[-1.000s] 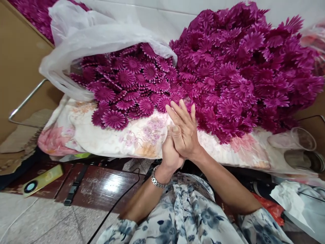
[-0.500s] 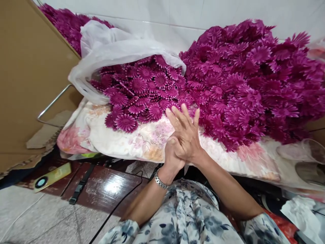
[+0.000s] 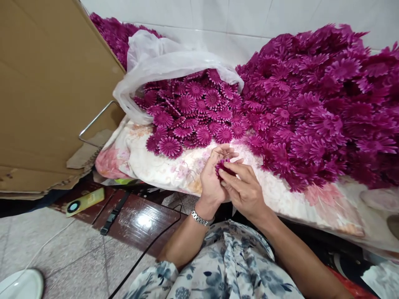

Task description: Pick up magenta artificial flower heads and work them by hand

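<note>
Between my hands is a small magenta artificial flower piece (image 3: 220,169), partly covered by fingers. My left hand (image 3: 210,179), with a metal watch at the wrist, is curled around it from the left, palm turned up. From the right, my right hand (image 3: 248,190) presses on it with thumb and fingertips. Both hands are over the front of the floral cloth (image 3: 183,180). Just beyond them, several round flower heads (image 3: 170,146) lie stacked at the mouth of a white plastic bag (image 3: 140,74). A taller heap of fluffier magenta flowers (image 3: 311,108) rises to the right.
A large cardboard box (image 3: 52,91) with a bent metal wire (image 3: 93,121) stands at the left. Below the cloth's edge, a yellow phone (image 3: 89,202) and a black buckled strap (image 3: 114,214) lie on a dark wooden surface (image 3: 146,232). A black cable (image 3: 140,257) crosses it.
Half a second ago my hands were pressed together, right fingers spread, with no flower visible between them. Now the right fingers are bent onto a flower piece in my left palm. The view has shifted left.
</note>
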A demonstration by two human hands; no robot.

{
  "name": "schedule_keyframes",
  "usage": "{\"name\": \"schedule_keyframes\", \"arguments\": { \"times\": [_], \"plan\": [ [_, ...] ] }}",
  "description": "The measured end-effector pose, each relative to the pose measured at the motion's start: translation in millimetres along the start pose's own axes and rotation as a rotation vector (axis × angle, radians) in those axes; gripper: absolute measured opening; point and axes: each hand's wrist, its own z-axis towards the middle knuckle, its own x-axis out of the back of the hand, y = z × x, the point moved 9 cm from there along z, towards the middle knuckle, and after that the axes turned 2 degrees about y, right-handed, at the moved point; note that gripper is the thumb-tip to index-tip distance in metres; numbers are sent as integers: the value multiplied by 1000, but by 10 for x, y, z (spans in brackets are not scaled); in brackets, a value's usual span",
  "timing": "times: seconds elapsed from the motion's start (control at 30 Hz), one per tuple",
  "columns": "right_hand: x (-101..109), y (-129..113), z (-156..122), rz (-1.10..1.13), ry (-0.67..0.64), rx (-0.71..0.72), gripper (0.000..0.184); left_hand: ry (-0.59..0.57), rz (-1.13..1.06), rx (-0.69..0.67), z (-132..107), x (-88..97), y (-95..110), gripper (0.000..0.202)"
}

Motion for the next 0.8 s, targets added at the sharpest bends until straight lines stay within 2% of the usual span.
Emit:
{"name": "schedule_keyframes", "arguments": {
  "times": [0.13,0.27,0.37,0.47,0.53,0.6,0.7,0.8],
  "plan": [
    [20,108,72,65,-45,-30,16,-46,74,17,-47,-42,-2,32],
    [-7,107,82,-16,-41,33,20,-60,133,122,-63,-24,-128,25],
    [-51,-17,66,-124,-32,140,23,13,143,70,-44,45,-99,16],
    [-102,-145,76,-63,-124,179,32,95,68,-31,0,110,22,29],
    [-27,-198,110,53,-139,160,36,91,27,-53,48,104,94,39],
    [119,-198,157,125,-103,125,39,101,-2,-62,99,109,171,47],
    [302,-83,235,64,-48,46,38,99,-33,-37,140,81,226,54],
    [332,68,342,20,-38,-40,30,-2,-3,-12,107,-78,186,48]
  ]
}}
